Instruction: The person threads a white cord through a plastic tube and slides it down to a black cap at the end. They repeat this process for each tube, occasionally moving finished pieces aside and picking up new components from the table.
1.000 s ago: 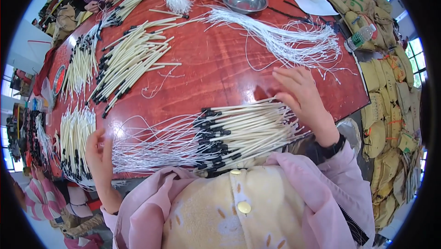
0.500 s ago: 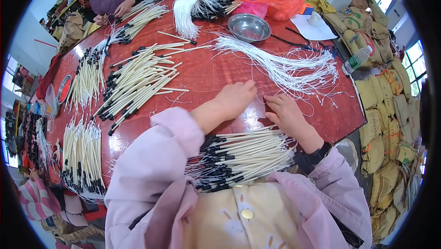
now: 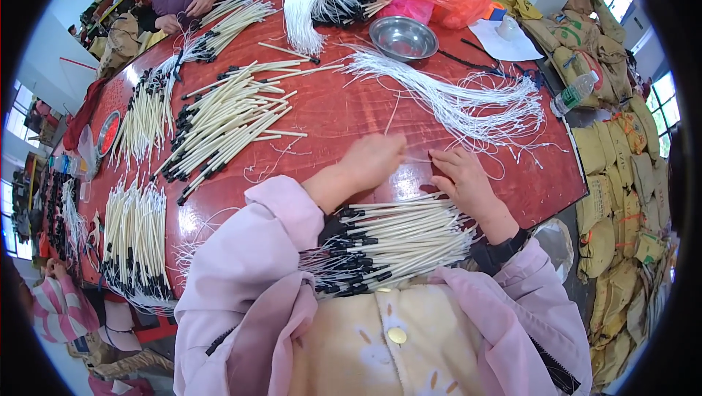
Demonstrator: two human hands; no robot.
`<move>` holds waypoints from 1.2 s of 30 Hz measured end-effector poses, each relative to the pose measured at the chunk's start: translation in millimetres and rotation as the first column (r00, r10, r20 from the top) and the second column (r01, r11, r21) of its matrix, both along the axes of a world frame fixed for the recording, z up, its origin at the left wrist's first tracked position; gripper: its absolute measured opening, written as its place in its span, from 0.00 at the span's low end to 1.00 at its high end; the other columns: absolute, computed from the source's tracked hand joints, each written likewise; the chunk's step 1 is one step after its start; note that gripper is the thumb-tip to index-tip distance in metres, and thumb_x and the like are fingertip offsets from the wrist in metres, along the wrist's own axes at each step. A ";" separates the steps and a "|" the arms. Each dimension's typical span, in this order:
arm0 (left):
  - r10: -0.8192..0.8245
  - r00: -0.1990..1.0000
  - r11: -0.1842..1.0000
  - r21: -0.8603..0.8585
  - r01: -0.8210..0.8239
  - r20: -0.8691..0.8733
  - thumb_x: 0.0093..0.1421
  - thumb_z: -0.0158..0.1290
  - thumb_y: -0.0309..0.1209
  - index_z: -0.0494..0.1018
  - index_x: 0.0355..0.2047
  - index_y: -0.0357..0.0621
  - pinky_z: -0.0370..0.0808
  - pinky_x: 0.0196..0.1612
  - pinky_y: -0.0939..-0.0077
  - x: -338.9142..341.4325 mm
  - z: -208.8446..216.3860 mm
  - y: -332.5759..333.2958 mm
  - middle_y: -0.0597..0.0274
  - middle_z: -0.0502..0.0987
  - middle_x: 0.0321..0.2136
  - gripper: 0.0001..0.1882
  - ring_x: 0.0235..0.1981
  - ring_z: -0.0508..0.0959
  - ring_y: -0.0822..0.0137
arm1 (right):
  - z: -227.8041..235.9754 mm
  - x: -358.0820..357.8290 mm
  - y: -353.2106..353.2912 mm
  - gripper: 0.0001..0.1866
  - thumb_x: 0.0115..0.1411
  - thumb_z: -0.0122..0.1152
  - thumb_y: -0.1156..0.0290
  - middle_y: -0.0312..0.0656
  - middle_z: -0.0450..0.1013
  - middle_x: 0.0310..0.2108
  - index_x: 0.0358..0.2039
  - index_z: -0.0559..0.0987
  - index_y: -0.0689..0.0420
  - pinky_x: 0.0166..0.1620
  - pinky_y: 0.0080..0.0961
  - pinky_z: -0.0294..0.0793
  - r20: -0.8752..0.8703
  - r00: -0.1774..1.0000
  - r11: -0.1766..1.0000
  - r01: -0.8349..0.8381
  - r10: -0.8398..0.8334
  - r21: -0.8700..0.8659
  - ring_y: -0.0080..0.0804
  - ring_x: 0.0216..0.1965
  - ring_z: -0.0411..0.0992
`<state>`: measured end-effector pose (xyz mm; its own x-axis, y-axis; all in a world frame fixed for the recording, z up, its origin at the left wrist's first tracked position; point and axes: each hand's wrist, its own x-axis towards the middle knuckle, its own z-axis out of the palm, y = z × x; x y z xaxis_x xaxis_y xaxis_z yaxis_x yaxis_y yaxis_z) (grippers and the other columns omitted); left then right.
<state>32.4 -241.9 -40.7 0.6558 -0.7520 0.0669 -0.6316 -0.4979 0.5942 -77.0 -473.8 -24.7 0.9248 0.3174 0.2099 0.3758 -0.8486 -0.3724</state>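
Beyond the rods [image 3: 409,231] at the surface's [image 3: 340,114] near edge, the blurred left hand [image 3: 369,162] and the right hand [image 3: 464,180] sit close; I cannot tell whether either of the 2 grips the strand [image 3: 393,113] beside the left. Drawn straight, it should snag less. It looks thin, pale; the rods, cream, black-ended.

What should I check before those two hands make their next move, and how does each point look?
1. Left hand has a firm grip: cannot tell; its fingers are blurred.
2. Right hand has a firm grip: cannot tell; its fingertips are too small to judge.
3. Loose white cords close by: ok, just beyond the hands.
4. Those cords neatly straight: not ok; strands splay and loop over the red table.
5. Black-ended cream rods near the body aligned: ok, roughly side by side.
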 end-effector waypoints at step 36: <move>0.500 0.859 0.864 -0.011 -0.504 -0.107 0.60 0.58 0.29 0.78 0.29 0.33 0.71 0.27 0.68 -54.0 1.5 135.3 0.52 0.78 0.18 0.09 0.19 0.77 0.62 | -19.9 4.0 -27.8 0.35 0.71 0.41 0.43 0.46 0.69 0.63 0.64 0.72 0.59 0.66 0.43 0.58 0.067 0.995 0.997 -0.079 0.077 0.026 0.49 0.61 0.64</move>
<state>-21.5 -106.7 -39.2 0.9484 -0.3170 0.0047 -0.2400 -0.7082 0.6640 -73.1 -501.6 -44.6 0.8815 0.3807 0.2794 0.4645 -0.8052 -0.3686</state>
